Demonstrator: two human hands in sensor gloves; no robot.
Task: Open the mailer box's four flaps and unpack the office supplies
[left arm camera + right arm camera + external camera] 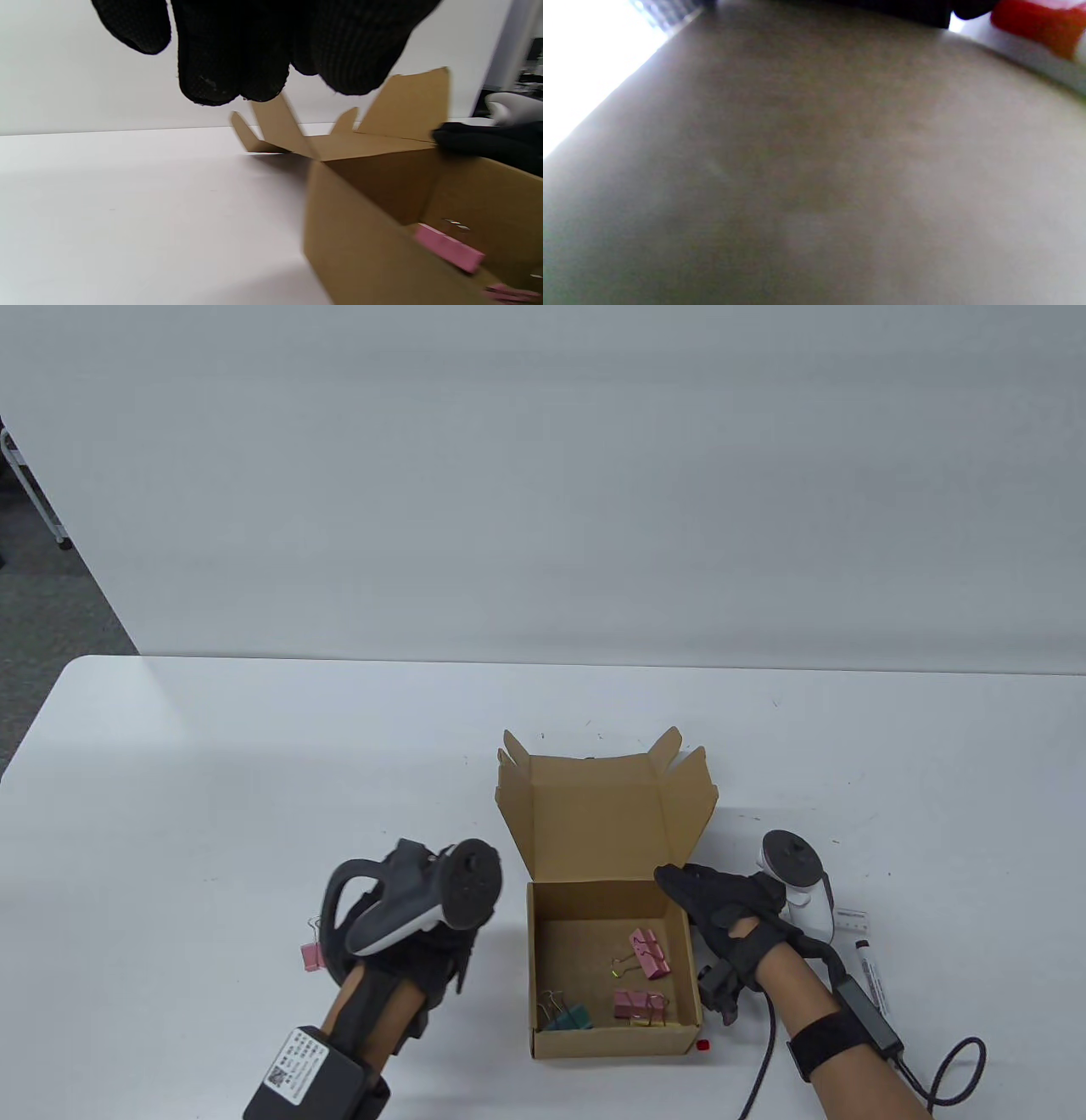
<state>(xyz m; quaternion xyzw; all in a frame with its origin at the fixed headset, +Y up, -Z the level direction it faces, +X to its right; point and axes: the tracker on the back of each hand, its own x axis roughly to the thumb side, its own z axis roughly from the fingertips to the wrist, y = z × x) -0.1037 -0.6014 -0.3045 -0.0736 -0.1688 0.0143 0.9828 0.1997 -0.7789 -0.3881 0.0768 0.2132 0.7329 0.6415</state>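
Note:
The brown mailer box (615, 1042) stands open in the middle of the table, its lid (594, 823) folded back with the side flaps up. Inside lie two pink binder clips (649, 953) (638, 1005) and a teal one (567, 1016). My left hand (441, 976) hovers just left of the box; its fingers (237, 55) hang down with nothing in them. A pink binder clip (312, 954) lies on the table by that hand. My right hand (679, 891) holds the rim of the box's right wall (814, 169), and its glove also shows in the left wrist view (488, 144).
A marker (870, 971) and a small white ruler (851, 918) lie on the table right of my right hand. A small red item (702, 1044) sits at the box's front right corner. The table's far edge runs behind the lid.

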